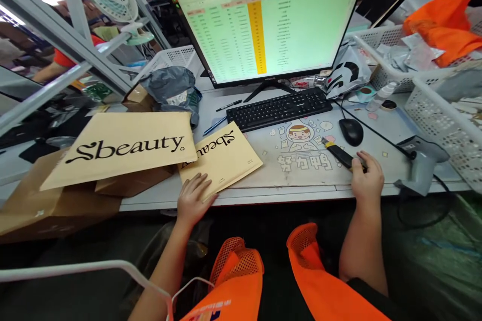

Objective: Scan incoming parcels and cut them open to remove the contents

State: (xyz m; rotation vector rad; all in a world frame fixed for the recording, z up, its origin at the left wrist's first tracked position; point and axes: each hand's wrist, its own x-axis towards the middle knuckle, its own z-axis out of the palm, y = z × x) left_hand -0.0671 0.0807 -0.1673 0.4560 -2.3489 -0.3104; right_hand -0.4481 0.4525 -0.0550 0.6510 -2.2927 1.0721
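Note:
My right hand [368,178] is closed round the rear end of a black and yellow utility knife [339,154], whose tip points left over the desk mat. At the desk's front edge my left hand [194,199] lies with fingers spread on the lower corner of a yellow paper mailer [229,160] printed "Sbeauty". That mailer lies flat, its print upside down to me. A second, larger yellow mailer [128,148] overlaps its left corner and rests on cardboard boxes [64,200] at the left.
A monitor [278,20] stands behind a black keyboard [278,109]. Near my right hand are a mouse [351,132] and a grey barcode scanner [422,165]. White baskets [448,125] line the right side. A grey plastic bag [169,90] and a metal frame [94,55] stand left.

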